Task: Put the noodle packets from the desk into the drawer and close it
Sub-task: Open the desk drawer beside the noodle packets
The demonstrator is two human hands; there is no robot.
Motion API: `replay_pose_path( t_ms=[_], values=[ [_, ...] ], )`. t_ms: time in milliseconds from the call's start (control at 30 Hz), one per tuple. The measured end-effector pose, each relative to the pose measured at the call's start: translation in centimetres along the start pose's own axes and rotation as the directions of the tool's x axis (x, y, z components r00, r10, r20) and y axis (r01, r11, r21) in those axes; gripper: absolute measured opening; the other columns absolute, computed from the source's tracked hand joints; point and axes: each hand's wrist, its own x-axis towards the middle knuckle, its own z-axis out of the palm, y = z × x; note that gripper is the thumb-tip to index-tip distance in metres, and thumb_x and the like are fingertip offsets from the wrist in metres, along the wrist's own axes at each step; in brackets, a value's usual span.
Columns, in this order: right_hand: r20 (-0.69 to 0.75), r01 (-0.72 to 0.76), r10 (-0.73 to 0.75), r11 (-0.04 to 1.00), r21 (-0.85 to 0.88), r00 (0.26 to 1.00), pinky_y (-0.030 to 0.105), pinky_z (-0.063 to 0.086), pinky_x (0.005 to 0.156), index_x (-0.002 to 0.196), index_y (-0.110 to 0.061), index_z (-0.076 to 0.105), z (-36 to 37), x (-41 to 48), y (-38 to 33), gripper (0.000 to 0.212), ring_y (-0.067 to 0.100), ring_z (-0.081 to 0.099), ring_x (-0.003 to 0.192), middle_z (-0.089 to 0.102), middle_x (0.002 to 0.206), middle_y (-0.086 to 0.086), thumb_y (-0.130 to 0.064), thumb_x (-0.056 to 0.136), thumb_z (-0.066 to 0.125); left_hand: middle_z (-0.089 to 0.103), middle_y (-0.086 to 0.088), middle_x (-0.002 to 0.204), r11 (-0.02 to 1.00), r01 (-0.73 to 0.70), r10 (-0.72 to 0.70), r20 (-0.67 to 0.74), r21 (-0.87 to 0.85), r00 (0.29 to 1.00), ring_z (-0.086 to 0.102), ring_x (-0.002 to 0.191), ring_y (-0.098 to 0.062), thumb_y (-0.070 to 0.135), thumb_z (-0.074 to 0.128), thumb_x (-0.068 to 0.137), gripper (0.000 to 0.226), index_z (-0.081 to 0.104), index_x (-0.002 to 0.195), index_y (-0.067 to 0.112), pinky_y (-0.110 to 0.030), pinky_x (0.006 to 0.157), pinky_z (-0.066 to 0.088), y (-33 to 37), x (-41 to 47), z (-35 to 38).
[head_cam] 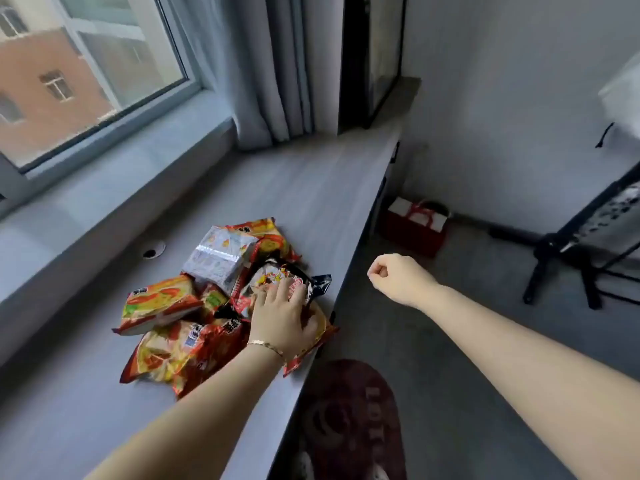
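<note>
Left hand [282, 315]: spread palm-down on the noodle packets [194, 306], fingers curling over a dark-edged packet [287, 282] at the pile's 3 o'clock side; pressing or starting a grasp, nothing lifted yet.
Right hand [398, 280]: clenched loosely into a fist, empty, held in the air past the surface's edge at 3 o'clock from the pile.
Packets: all heaped together on the surface [294, 188], near its front edge.
Drawer: not visible from here; whether it is open cannot be told.
Progress: judged at the very start — every visible packet waits to be moved, and the closing comes after.
</note>
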Motion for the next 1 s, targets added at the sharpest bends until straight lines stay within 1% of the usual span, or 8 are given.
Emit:
replay_pose_path(
  t_ms=[33, 167, 367, 433, 533, 600, 733, 1000],
  values=[
    [0.024, -0.022, 0.022, 1.000, -0.005, 0.999, 0.040, 0.054, 0.081, 0.094, -0.019, 0.064, 1.0, 0.3, 0.6, 0.017, 0.024, 0.063, 0.091, 0.068, 0.097, 0.002, -0.023, 0.090, 0.047, 0.059, -0.010, 0.130, 1.000, -0.006, 0.007, 0.066, -0.003, 0.998, 0.056, 0.119, -0.033, 0.057, 0.041, 0.069, 0.068, 0.058, 0.123, 0.019, -0.047, 0.100, 0.041, 0.0, -0.3, 1.3],
    [0.091, -0.101, 0.099, 0.995, 0.016, 0.991, 0.037, 0.053, 0.079, 0.095, -0.023, 0.064, 5.5, 1.5, 3.0, 0.018, 0.025, 0.064, 0.089, 0.068, 0.099, 0.003, -0.020, 0.090, 0.047, 0.049, -0.014, 0.142, 0.977, -0.115, 0.142, -0.145, 0.180, 0.979, 0.031, 0.135, -0.033, 0.064, 0.051, 0.063, 0.089, 0.040, 0.136, 0.015, -0.053, 0.110, 0.015, -0.8, -1.0, 6.4],
    [0.148, -0.160, 0.143, 0.980, 0.114, 0.979, 0.039, 0.052, 0.089, 0.104, -0.022, 0.064, 12.1, 3.1, 5.4, 0.024, 0.027, 0.062, 0.100, 0.068, 0.109, 0.006, -0.016, 0.087, 0.047, 0.056, -0.013, 0.135, 0.964, -0.177, 0.248, -0.434, 0.199, 0.866, 0.044, 0.130, -0.035, 0.055, 0.059, 0.074, 0.069, 0.050, 0.129, 0.015, -0.056, 0.108, 0.029, -2.2, -0.5, 8.9],
    [0.174, -0.093, 0.074, 0.990, 0.103, 0.982, 0.040, 0.050, 0.092, 0.116, -0.019, 0.058, 13.8, 3.7, 5.4, 0.032, 0.030, 0.057, 0.109, 0.061, 0.119, 0.008, -0.011, 0.088, 0.045, 0.057, -0.013, 0.134, 0.966, -0.181, 0.250, -0.490, 0.185, 0.835, 0.042, 0.130, -0.034, 0.055, 0.057, 0.077, 0.065, 0.051, 0.128, 0.016, -0.052, 0.109, 0.028, -2.4, -0.5, 9.3],
    [0.250, 0.053, -0.040, 0.998, -0.045, 0.967, 0.038, 0.046, 0.082, 0.129, -0.013, 0.047, 15.9, 4.9, 5.1, 0.041, 0.035, 0.049, 0.116, 0.047, 0.119, 0.011, -0.004, 0.090, 0.041, 0.053, -0.010, 0.137, 0.975, -0.151, 0.216, -0.546, 0.163, 0.809, 0.040, 0.130, -0.033, 0.053, 0.056, 0.078, 0.062, 0.050, 0.128, 0.017, -0.049, 0.110, 0.025, -2.4, -0.6, 10.4],
    [0.289, 0.141, -0.095, 0.980, -0.140, 0.952, 0.038, 0.043, 0.092, 0.136, -0.014, 0.041, 16.6, 5.3, 4.7, 0.048, 0.033, 0.043, 0.124, 0.041, 0.137, 0.009, 0.000, 0.090, 0.041, 0.051, -0.010, 0.137, 0.975, -0.141, 0.213, -0.548, 0.171, 0.809, 0.040, 0.130, -0.033, 0.053, 0.057, 0.078, 0.063, 0.050, 0.128, 0.017, -0.049, 0.111, 0.025, -2.3, -0.6, 10.3],
    [0.445, 0.360, -0.175, 0.855, -0.373, 0.878, 0.036, 0.040, 0.099, 0.141, -0.016, 0.032, 18.4, 6.0, 4.7, 0.058, 0.030, 0.040, 0.129, 0.034, 0.149, 0.004, 0.005, 0.089, 0.046, 0.054, -0.012, 0.134, 0.973, -0.134, 0.216, -0.543, 0.187, 0.811, 0.040, 0.130, -0.034, 0.053, 0.058, 0.077, 0.063, 0.050, 0.128, 0.016, -0.047, 0.112, 0.023, -2.3, -0.5, 10.5],
    [0.393, 0.390, -0.223, 0.819, -0.421, 0.892, 0.038, 0.035, 0.103, 0.143, -0.023, 0.025, 20.3, 6.4, 5.6, 0.067, 0.027, 0.031, 0.133, 0.026, 0.153, -0.001, 0.001, 0.087, 0.051, 0.042, -0.010, 0.139, 0.964, -0.112, 0.223, -0.508, 0.240, 0.832, 0.037, 0.132, -0.035, 0.052, 0.054, 0.078, 0.064, 0.046, 0.130, 0.016, -0.045, 0.116, 0.017, -2.3, -0.6, 10.6]
  ],
)
